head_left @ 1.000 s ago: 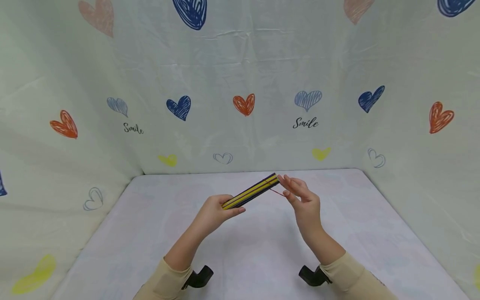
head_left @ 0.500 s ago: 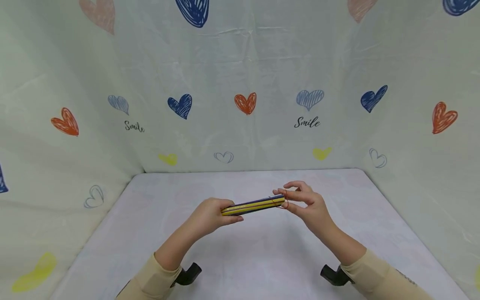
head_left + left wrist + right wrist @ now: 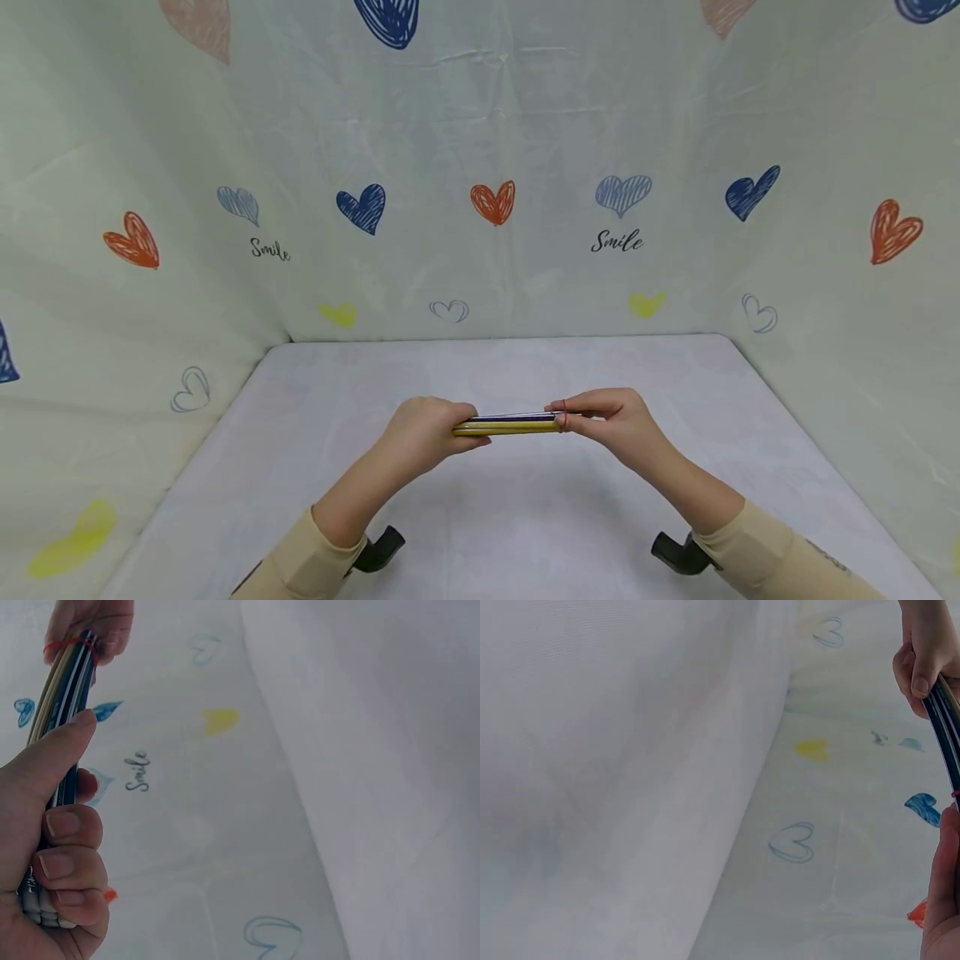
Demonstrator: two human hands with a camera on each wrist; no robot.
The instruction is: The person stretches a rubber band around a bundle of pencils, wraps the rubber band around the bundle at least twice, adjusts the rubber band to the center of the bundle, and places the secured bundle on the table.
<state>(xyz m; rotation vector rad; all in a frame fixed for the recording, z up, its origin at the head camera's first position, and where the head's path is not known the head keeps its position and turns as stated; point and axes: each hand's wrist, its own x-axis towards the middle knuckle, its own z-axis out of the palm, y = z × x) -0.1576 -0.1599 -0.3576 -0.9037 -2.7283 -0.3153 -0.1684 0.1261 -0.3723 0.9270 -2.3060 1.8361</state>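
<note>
My left hand [image 3: 426, 429] grips a bundle of yellow-and-dark-blue striped pencils [image 3: 513, 425], held nearly level above the table. A thin red rubber band [image 3: 565, 407] loops round the bundle's right end. There my right hand [image 3: 618, 417] pinches the band between thumb and fingers, its fingertips right at the pencil ends. In the left wrist view the thumb lies along the pencils [image 3: 69, 694] and the fingers curl round them, with pale ends showing below; the red band [image 3: 69, 642] crosses the far end. Only part of the bundle [image 3: 943, 739] shows at the right wrist view's edge.
A white-covered table [image 3: 495, 533] lies beneath both hands. Behind it and at the sides hangs a pale curtain [image 3: 420, 267] printed with hearts and "Smile". Black wrist cameras [image 3: 380, 550] sit on both beige sleeves.
The bundle has swung from a rightward upward slant to nearly level. My right hand has come down with it, and the band, earlier stretched out from the bundle, now sits close round its end.
</note>
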